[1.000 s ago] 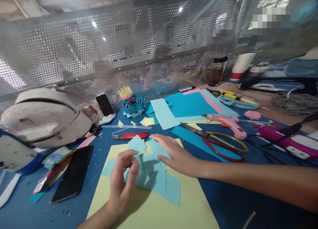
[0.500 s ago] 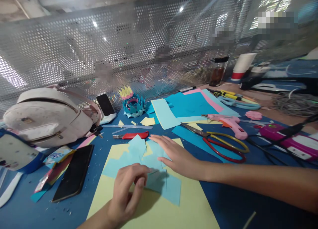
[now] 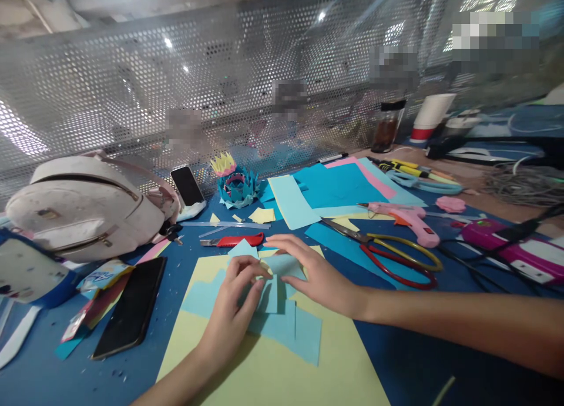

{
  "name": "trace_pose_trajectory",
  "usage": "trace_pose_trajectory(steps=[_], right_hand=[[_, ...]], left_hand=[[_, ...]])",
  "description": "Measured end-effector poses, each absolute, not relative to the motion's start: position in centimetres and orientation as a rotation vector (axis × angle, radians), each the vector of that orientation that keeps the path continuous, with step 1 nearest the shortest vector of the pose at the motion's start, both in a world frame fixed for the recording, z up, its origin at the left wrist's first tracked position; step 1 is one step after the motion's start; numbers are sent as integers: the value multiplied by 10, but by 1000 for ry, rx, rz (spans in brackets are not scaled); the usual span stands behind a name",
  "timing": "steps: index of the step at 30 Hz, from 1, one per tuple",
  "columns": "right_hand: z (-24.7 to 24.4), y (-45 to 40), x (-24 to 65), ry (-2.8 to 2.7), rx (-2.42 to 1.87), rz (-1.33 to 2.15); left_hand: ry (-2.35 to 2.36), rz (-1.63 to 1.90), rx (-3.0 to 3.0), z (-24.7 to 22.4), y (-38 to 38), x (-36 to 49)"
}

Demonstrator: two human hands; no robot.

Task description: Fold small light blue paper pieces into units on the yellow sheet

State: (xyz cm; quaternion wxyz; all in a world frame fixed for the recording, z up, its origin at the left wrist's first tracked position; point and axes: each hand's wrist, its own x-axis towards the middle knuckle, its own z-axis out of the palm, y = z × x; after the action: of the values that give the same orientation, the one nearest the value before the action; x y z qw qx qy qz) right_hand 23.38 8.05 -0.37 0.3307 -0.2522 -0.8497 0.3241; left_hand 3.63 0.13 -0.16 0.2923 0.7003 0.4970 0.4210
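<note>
My left hand [image 3: 240, 297] pinches a small piece of light blue paper [image 3: 269, 297] between thumb and fingers, with the piece raised off the sheet. Just right of it, my right hand [image 3: 315, 274] has its fingers stretched out and its thumb apart, over more light blue paper; whether the fingertips touch it I cannot tell. Several light blue pieces, such as this one [image 3: 308, 335], lie overlapping on a large pale yellow sheet [image 3: 321, 385]. A red utility knife [image 3: 240, 240] lies beyond the sheet, its blade pointing left.
Scissors [image 3: 365, 238] and a pink glue gun [image 3: 409, 218] lie to the right. Behind are stacked coloured papers [image 3: 343, 185] and a paper lotus [image 3: 238, 185]. At left are a black phone [image 3: 130, 309] and a pale backpack [image 3: 83, 206]. A perforated metal screen [image 3: 247, 77] stands behind.
My left hand has moved up and away to the right, bringing up a light blue paper piece. My right hand stays in nearly the same place, its fingers slightly more curved.
</note>
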Motion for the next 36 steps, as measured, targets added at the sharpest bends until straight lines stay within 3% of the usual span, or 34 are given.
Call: trace_pose_trajectory(steps=[15,36], right_hand=[[1,79,236,-2109,-599,923],[3,75,239,-2226,-280,704]], left_hand=[[1177,987,1877,4,0,38],[1289,1325,1264,-19,8,26]])
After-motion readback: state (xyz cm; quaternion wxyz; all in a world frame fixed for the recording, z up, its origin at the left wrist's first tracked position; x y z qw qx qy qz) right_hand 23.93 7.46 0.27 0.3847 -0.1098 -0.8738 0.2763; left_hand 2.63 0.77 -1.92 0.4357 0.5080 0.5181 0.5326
